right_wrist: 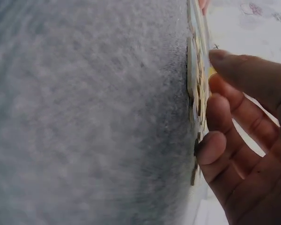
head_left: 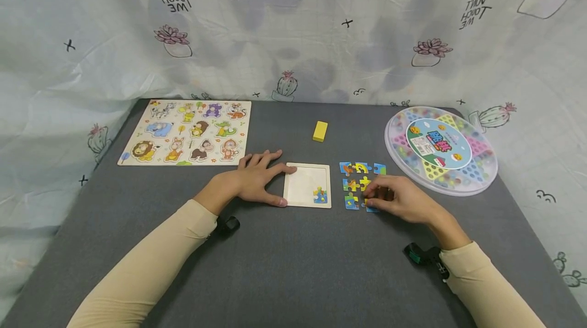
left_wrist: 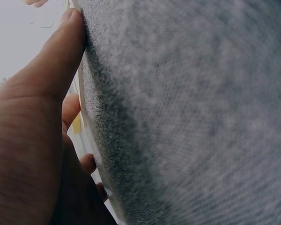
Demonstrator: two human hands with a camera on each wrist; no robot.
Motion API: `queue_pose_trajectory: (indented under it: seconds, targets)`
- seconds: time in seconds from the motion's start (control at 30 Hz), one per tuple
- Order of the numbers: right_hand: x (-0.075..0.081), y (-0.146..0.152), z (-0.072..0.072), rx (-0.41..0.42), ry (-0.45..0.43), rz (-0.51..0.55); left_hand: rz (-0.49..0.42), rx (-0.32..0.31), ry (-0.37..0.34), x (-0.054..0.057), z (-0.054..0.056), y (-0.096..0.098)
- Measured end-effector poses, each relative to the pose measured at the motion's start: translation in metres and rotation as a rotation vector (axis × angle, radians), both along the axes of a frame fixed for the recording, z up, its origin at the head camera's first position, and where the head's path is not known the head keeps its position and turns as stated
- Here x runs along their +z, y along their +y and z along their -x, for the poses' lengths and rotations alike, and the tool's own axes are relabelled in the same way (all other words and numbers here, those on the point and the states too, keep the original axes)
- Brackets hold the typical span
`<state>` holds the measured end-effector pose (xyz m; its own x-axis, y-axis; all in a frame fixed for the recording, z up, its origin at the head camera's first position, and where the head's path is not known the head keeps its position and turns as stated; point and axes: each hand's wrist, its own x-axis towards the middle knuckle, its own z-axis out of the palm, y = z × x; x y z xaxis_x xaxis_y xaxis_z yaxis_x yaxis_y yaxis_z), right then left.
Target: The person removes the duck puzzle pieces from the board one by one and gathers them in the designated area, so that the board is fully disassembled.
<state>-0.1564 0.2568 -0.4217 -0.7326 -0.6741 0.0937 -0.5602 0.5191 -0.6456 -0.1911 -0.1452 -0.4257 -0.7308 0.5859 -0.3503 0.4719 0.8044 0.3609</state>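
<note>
A small square wooden puzzle tray (head_left: 300,185) lies in the middle of the table with a few joined jigsaw pieces (head_left: 320,195) in its near right corner. My left hand (head_left: 257,178) is spread flat at the tray's left side, its thumb and index fingertip touching the edge. To the right of the tray, several loose jigsaw pieces (head_left: 351,185) lie in rows. My right hand (head_left: 401,198) is over the right side of these rows, hiding some of them. In the right wrist view its thumb (right_wrist: 243,70) and fingers are bent loosely and stand apart, close to the pieces.
An animal picture board (head_left: 188,132) lies at the back left. A yellow block (head_left: 320,131) sits behind the tray. At the back right is a round board game (head_left: 440,149) under a clear lid. A patterned curtain (head_left: 293,27) hangs behind the grey table (head_left: 293,262).
</note>
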Motion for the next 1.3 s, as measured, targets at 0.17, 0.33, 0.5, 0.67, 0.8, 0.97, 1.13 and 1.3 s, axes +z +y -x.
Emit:
queue_pose_trajectory:
  seconds: [0.17, 0.33, 0.5, 0.67, 0.8, 0.97, 1.13, 1.3]
  targets:
    - [0.007, -0.011, 0.002, 0.036, 0.022, 0.002, -0.002, 0.001, 0.000, -0.001, 0.001, -0.001]
    - [0.011, -0.021, 0.007, 0.060, 0.001, 0.022, -0.017, 0.000, 0.001, -0.002, 0.000, -0.001]
    - [0.011, -0.032, 0.010, 0.072, -0.025, 0.060, -0.019, 0.005, -0.005, 0.000, -0.001, 0.000]
    - [0.012, -0.042, 0.013, 0.073, -0.006, 0.057, -0.010, 0.007, -0.012, 0.001, -0.002, -0.001]
    - [0.014, -0.052, 0.015, 0.079, -0.021, 0.043, -0.008, 0.008, -0.009, 0.001, -0.001, -0.001]
    - [0.013, -0.065, 0.017, 0.091, -0.056, 0.036, -0.007, 0.009, -0.010, 0.000, -0.001, -0.001]
    - [0.010, -0.074, 0.019, 0.104, -0.069, 0.038, -0.003, 0.008, -0.012, 0.000, 0.000, -0.001]
    - [0.006, -0.079, 0.023, 0.116, -0.068, 0.043, -0.005, 0.009, -0.006, 0.001, 0.001, -0.001]
